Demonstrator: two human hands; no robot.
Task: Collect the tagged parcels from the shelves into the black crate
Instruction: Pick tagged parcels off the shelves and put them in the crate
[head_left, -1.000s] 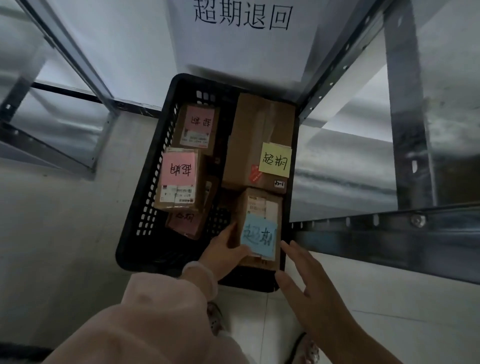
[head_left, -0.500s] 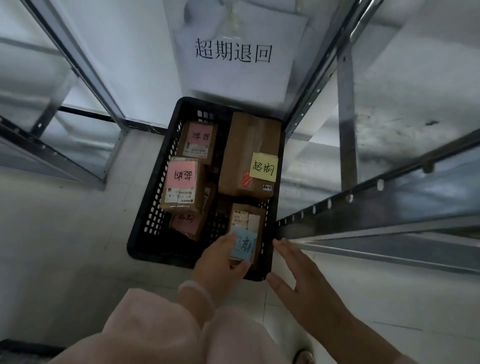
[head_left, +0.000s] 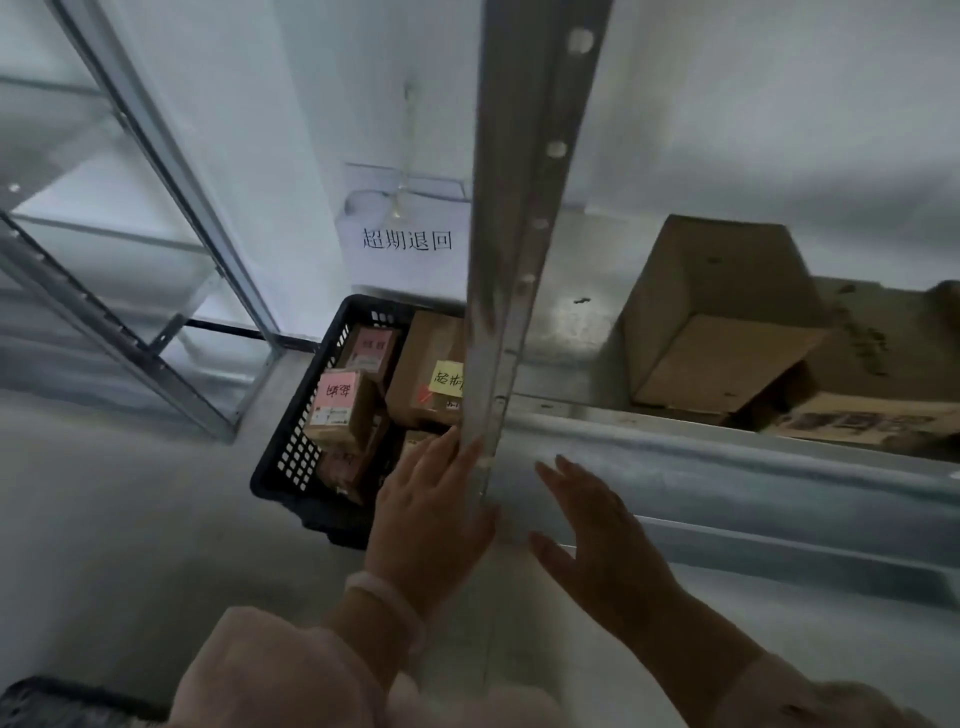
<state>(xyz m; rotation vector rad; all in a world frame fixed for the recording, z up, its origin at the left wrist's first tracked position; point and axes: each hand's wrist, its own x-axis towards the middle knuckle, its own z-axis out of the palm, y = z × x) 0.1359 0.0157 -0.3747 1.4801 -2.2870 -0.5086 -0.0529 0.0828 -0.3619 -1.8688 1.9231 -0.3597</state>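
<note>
Head view. The black crate (head_left: 291, 457) sits on the floor at about 10 o'clock from our hands, against the wall under a paper sign (head_left: 408, 241). It holds several tagged parcels: two small boxes with pink tags (head_left: 336, 400) at its 9 o'clock side, a larger brown box with a yellow tag (head_left: 448, 377) at its 3 o'clock side, and at least one more beneath, partly hidden. A steel shelf upright (head_left: 511, 249) crosses the crate's right edge.

Our left hand (head_left: 431, 519) is empty, fingers apart and extended, lying at the foot of the upright over the crate's near corner. Our right hand (head_left: 597, 535) is likewise empty and spread, just in front of the steel shelf lip (head_left: 727, 467). Neither hand grips anything.

On the shelf at 1 o'clock lie an open, tipped cardboard carton (head_left: 722, 322) and a flat printed box (head_left: 857, 421); whether either bears a tag we cannot tell.

We judge the step in hand to be the next search of the shelves. To do it well, we should scan each level for a coloured tag before reaching, and take a parcel with both hands.
</note>
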